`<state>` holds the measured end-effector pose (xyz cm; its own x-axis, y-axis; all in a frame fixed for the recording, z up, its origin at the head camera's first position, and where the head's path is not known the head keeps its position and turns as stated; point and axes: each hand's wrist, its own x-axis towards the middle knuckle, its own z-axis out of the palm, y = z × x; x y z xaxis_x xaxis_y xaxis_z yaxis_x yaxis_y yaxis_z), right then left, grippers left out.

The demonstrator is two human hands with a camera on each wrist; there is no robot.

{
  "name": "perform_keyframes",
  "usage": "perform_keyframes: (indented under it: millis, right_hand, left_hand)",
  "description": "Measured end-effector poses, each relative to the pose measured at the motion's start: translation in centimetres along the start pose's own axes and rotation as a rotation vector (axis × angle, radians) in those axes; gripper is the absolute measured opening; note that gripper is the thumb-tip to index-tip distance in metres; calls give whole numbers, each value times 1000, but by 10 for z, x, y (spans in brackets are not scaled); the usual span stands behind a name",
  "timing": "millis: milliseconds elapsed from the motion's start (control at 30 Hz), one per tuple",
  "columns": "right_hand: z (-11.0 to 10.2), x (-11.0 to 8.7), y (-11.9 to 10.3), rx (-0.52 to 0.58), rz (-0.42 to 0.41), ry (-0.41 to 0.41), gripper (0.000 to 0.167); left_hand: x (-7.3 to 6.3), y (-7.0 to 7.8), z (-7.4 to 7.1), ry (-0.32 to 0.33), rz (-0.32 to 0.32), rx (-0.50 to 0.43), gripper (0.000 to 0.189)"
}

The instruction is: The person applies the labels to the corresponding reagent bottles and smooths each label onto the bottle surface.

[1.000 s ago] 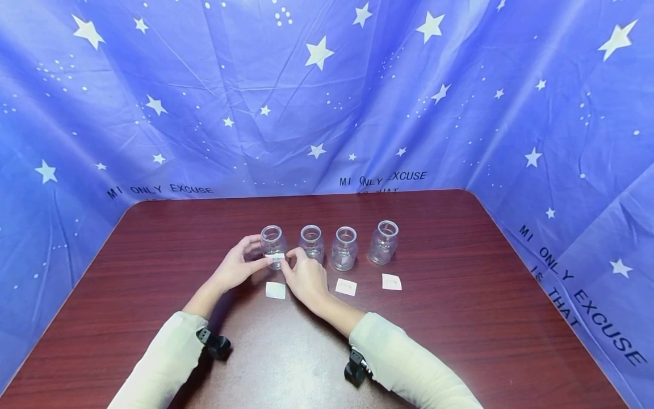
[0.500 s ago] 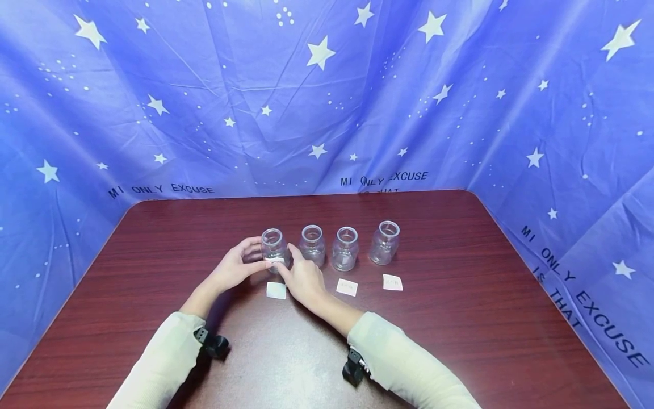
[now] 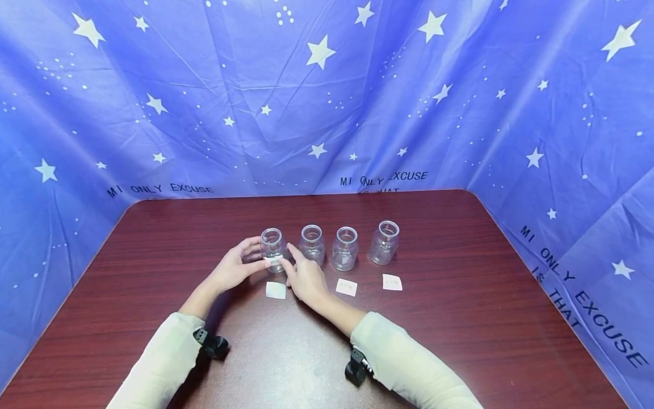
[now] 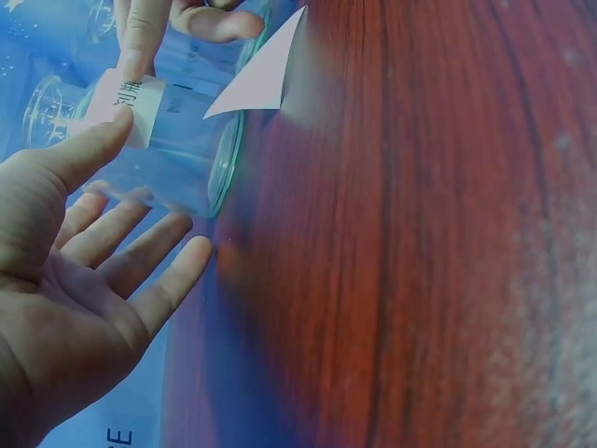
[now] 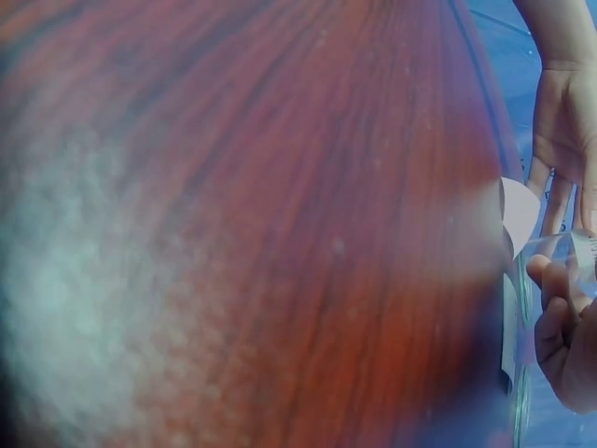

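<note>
A clear glass jar [image 3: 271, 250] stands at the left end of a row, with a small white label [image 4: 140, 107] bearing printed characters on its front. My left hand [image 3: 232, 270] holds the jar from the left, its thumb on the label's edge and its fingers around the far side. From the right, my right hand [image 3: 308, 281] presses its thumb on the label while its index finger lies along the jar's right side. Its other fingers are curled, as the right wrist view shows in part. Just before the jar lies a pale paper slip [image 3: 276, 291] with one corner raised.
Three more glass jars, the nearest one [image 3: 311, 241] partly behind my right hand, continue the row rightward. Two written white slips [image 3: 346, 287] lie in front of them. A blue star-patterned cloth [image 3: 327, 113] hangs behind the dark red wooden table [image 3: 434, 341].
My right index finger has gone from bent near the label to straighter along the jar's right side. The right thumb has shifted slightly on the label. The jar has moved slightly toward me.
</note>
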<state>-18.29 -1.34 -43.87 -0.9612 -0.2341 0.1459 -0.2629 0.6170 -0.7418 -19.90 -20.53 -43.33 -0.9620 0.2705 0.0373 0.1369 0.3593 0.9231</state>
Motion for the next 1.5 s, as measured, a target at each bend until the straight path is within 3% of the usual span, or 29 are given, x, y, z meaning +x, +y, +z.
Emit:
perform_keyframes:
  millis: [467, 733, 933, 1500]
  right_hand:
    - [-2, -1, 1, 90, 0, -33, 51]
    - [-2, -1, 1, 38, -23, 5, 45]
    - [-2, -1, 1, 23, 0, -14, 50]
    - [-1, 1, 0, 24, -3, 4, 45]
  left_hand:
    - [1, -3, 0, -5, 4, -5, 62]
    - [-2, -3, -6, 5, -9, 28, 68]
    - [-2, -4, -8, 0, -14, 35, 62]
    - [-4, -4, -9, -4, -30, -13, 57]
